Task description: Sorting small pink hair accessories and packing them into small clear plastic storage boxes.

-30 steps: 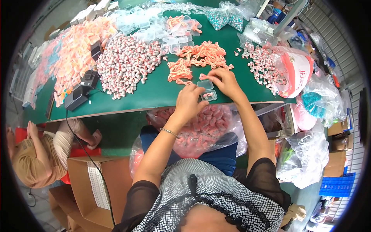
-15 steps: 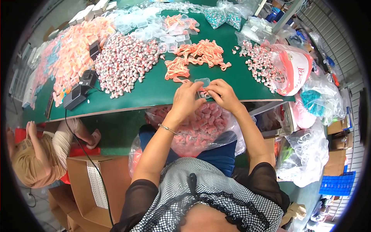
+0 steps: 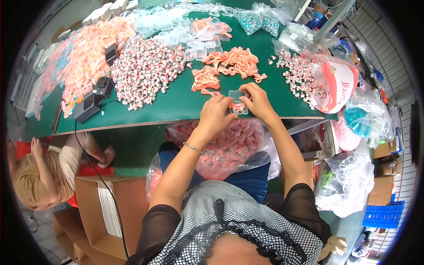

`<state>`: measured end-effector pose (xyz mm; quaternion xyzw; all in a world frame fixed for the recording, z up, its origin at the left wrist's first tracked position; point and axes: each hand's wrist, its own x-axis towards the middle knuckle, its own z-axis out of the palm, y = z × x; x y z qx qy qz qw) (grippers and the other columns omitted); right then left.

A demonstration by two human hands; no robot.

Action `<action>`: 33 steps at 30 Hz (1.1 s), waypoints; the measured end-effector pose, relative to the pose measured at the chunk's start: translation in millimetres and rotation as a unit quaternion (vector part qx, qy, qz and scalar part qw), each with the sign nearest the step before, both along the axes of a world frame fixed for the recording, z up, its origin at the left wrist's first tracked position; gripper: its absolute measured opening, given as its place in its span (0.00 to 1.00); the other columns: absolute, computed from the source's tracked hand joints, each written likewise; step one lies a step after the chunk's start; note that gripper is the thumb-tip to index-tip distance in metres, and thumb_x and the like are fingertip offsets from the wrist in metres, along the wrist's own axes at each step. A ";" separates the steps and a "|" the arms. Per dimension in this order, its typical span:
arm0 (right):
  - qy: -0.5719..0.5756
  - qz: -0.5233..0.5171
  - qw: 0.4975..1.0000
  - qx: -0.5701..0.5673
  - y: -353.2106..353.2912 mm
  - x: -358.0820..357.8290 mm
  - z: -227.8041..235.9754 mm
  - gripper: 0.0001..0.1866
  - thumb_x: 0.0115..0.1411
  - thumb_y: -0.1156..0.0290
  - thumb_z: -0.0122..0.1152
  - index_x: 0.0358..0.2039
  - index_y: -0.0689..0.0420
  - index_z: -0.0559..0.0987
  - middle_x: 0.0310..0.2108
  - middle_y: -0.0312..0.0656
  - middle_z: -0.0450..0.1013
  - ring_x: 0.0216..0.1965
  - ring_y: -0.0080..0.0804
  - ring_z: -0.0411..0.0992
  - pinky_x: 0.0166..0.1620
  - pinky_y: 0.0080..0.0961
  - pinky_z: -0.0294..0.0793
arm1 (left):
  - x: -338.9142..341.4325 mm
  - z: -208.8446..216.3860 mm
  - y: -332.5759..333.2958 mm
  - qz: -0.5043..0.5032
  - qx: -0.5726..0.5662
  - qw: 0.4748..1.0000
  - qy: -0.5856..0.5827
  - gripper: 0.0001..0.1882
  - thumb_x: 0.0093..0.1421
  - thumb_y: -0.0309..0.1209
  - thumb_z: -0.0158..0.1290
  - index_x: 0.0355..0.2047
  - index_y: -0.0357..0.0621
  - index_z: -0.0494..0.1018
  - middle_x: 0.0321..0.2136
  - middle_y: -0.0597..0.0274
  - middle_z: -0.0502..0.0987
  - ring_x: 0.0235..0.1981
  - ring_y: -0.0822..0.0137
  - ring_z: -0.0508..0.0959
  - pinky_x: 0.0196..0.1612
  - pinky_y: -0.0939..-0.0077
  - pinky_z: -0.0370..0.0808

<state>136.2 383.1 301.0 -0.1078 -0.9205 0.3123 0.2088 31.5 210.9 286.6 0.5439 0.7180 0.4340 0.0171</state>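
I have the small clear plastic box (image 3: pixel 243 112) just right of frame centre, near the table's front edge, its hinged translucent lid (image 3: pixel 237 95) open away from the wearer. Changed over the last second: the folded orange-pink cord (image 3: pixel 237 106), earlier pinched above the box in the right hand, now lies inside, so I log the cord placed and the lid not yet closed. Left hand (image 3: pixel 214 113) sits at the box's left edge, thumb and forefinger slightly apart around the corner; firm grip or mere steadying, I can't tell. Right hand (image 3: pixel 259 104) is half-curled at the lid's right side, forefinger high and thumb low with a gap between; can't tell if it pinches the lid. Further out: loose orange cord bundles (image 3: pixel 238 62) above the hands, a heap of grey-and-pink bulb-shaped pieces (image 3: pixel 145 70) upper left, a red-and-white plastic bag (image 3: pixel 341 84) upper right, all on the green tabletop (image 3: pixel 176 106). Hard for me: fingertips partly hide the box sides, pieces under the cord are barely readable, and the seated co-worker (image 3: pixel 42 181) is cut off lower left.
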 end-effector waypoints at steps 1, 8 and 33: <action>0.025 -0.012 1.000 0.012 -3.2 2.0 1.2 0.12 0.54 0.79 0.63 0.40 0.60 0.77 0.37 0.44 0.73 0.32 0.38 0.73 0.35 0.31 0.73 | 0.6 0.6 0.4 0.001 0.000 1.000 -0.001 0.25 0.43 0.31 0.68 0.42 0.43 0.74 0.33 0.55 0.75 0.40 0.52 0.76 0.42 0.58 0.73; 0.161 -0.024 0.984 0.071 -24.8 22.8 -4.5 0.08 0.52 0.79 0.65 0.34 0.61 0.78 0.32 0.43 0.75 0.31 0.34 0.75 0.35 0.26 0.74 | 4.6 2.8 -0.1 0.033 -0.018 0.998 -0.060 0.33 0.43 0.31 0.68 0.50 0.39 0.68 0.36 0.51 0.77 0.39 0.50 0.77 0.42 0.59 0.73; 0.239 -0.021 0.967 0.085 -40.8 34.6 -21.0 0.11 0.48 0.81 0.68 0.34 0.59 0.80 0.35 0.42 0.77 0.39 0.41 0.76 0.43 0.34 0.76 | 26.5 -10.5 -0.6 0.180 0.042 0.982 -0.023 0.05 0.51 0.34 0.62 0.25 0.47 0.82 0.24 0.61 0.78 0.31 0.59 0.77 0.35 0.61 0.65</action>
